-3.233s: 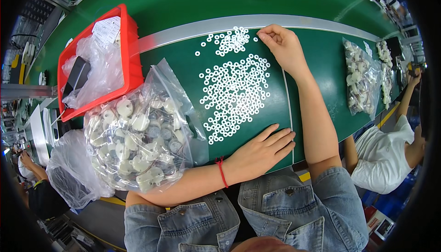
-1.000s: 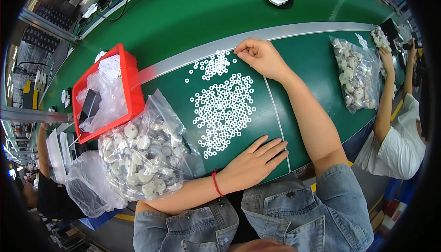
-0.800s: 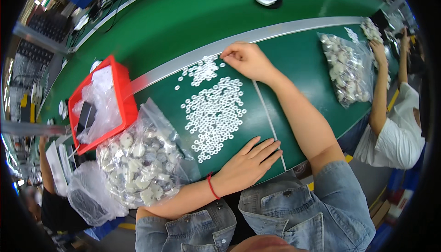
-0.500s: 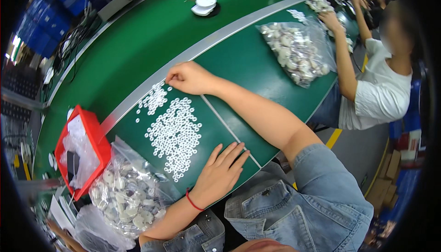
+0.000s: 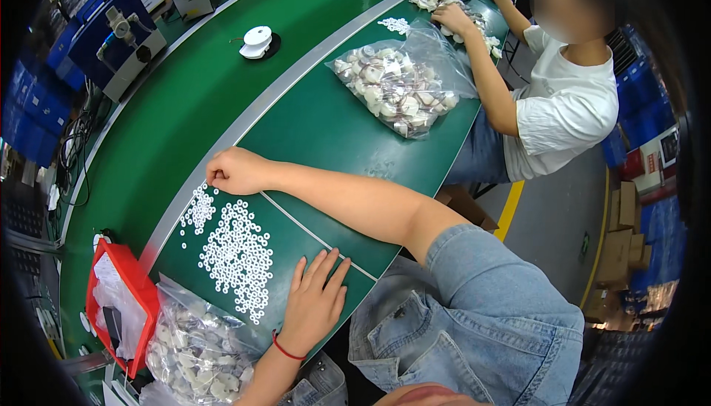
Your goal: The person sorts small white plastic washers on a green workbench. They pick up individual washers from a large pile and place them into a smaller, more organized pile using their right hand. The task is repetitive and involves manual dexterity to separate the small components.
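Presently, head view, itemised for you:

- Your right hand (image 5: 235, 172): fingers curled shut, pinching at the far edge of the small white rings (image 5: 235, 254), apparently to pick out or nudge single pieces.
- Small white rings: loose patch on the green tabletop (image 5: 333, 132), between your two hands.
- Your left hand (image 5: 315, 304): open, palm flat on the tabletop just beside the rings, holding nothing; likely bracing you.
- Clear bag of white parts (image 5: 194, 350): near your left wrist, within reach.
- Red bin (image 5: 141, 291): beside that bag.
- Co-worker's bag of parts (image 5: 400, 87): well apart, under a co-worker's hand (image 5: 453, 17).
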A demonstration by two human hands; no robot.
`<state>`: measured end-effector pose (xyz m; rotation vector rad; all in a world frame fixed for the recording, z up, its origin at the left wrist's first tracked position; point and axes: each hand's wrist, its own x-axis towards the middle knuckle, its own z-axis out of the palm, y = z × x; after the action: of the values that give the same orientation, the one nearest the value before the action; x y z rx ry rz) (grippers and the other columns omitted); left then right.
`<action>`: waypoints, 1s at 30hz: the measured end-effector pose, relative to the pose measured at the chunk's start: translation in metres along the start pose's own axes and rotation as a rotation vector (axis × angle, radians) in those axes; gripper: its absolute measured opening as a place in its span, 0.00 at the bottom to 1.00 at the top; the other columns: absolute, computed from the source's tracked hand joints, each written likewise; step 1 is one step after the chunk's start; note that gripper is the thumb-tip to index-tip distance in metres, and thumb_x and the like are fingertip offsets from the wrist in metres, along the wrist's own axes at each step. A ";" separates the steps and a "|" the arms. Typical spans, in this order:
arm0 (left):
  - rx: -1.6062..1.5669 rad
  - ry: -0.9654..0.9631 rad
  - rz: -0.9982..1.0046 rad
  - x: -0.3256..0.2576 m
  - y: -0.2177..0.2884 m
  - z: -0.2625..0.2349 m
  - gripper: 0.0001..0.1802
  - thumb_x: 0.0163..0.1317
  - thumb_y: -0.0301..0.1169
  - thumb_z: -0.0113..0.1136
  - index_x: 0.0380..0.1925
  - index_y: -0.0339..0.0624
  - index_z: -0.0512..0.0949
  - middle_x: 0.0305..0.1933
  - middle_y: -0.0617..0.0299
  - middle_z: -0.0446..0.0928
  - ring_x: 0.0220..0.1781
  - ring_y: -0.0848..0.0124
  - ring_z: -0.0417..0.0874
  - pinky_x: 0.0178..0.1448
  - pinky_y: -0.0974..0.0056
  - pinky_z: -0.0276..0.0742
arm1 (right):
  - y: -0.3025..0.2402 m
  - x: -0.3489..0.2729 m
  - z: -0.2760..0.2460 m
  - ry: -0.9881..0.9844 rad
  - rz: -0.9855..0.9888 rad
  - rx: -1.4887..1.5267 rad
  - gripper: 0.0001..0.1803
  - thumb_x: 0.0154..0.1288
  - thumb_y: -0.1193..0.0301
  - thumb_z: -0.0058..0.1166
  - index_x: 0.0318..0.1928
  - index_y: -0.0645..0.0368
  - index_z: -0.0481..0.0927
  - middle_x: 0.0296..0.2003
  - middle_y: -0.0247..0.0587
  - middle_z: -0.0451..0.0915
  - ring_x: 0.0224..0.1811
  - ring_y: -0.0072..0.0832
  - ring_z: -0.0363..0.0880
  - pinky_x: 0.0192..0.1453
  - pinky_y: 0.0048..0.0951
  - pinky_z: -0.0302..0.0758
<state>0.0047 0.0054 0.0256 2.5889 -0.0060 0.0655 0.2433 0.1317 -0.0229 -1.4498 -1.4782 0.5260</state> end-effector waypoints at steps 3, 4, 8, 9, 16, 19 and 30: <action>0.004 -0.001 -0.002 0.001 -0.001 0.000 0.28 0.66 0.30 0.63 0.67 0.46 0.77 0.74 0.52 0.71 0.76 0.51 0.71 0.81 0.40 0.57 | 0.001 -0.001 0.002 0.037 -0.025 -0.011 0.06 0.63 0.74 0.59 0.36 0.61 0.88 0.32 0.44 0.88 0.35 0.40 0.88 0.43 0.40 0.82; 0.004 -0.001 -0.002 0.003 -0.001 0.001 0.28 0.66 0.30 0.63 0.67 0.46 0.77 0.74 0.52 0.71 0.76 0.51 0.71 0.81 0.40 0.57 | 0.002 -0.001 0.000 0.038 -0.019 -0.019 0.06 0.63 0.74 0.59 0.36 0.60 0.88 0.32 0.44 0.88 0.35 0.40 0.88 0.43 0.40 0.82; 0.011 0.000 0.001 0.004 0.001 -0.005 0.28 0.67 0.30 0.63 0.68 0.47 0.76 0.74 0.52 0.71 0.77 0.52 0.71 0.81 0.41 0.58 | -0.002 0.004 0.001 0.046 -0.025 -0.046 0.06 0.62 0.73 0.60 0.35 0.59 0.88 0.31 0.44 0.88 0.36 0.41 0.88 0.44 0.41 0.82; 0.016 -0.002 0.005 0.005 0.001 -0.003 0.28 0.67 0.30 0.62 0.68 0.47 0.76 0.74 0.52 0.71 0.77 0.52 0.70 0.81 0.42 0.58 | 0.001 0.005 0.002 0.047 -0.043 -0.045 0.06 0.61 0.72 0.61 0.35 0.59 0.88 0.32 0.45 0.88 0.36 0.42 0.88 0.45 0.42 0.82; -0.033 0.012 0.038 -0.002 -0.007 -0.002 0.29 0.69 0.32 0.62 0.71 0.45 0.73 0.76 0.53 0.69 0.80 0.56 0.67 0.83 0.44 0.57 | 0.004 0.003 -0.004 -0.012 0.040 0.074 0.09 0.64 0.70 0.63 0.41 0.60 0.88 0.35 0.49 0.89 0.37 0.37 0.89 0.43 0.36 0.84; -0.056 0.064 0.043 -0.007 -0.008 0.008 0.29 0.70 0.33 0.62 0.71 0.44 0.73 0.77 0.54 0.68 0.81 0.58 0.65 0.84 0.46 0.56 | -0.003 0.000 -0.009 -0.042 0.050 0.026 0.09 0.66 0.71 0.64 0.43 0.63 0.87 0.34 0.46 0.89 0.37 0.32 0.89 0.44 0.32 0.84; -0.038 0.113 0.062 -0.006 -0.008 0.015 0.28 0.71 0.33 0.60 0.70 0.44 0.73 0.78 0.53 0.67 0.82 0.60 0.64 0.84 0.48 0.55 | -0.021 0.000 -0.020 -0.133 0.176 -0.028 0.08 0.66 0.74 0.64 0.43 0.62 0.88 0.28 0.33 0.78 0.27 0.19 0.70 0.35 0.26 0.72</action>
<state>-0.0007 0.0045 0.0086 2.5434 -0.0451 0.2320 0.2496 0.1208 0.0036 -1.6023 -1.4735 0.7240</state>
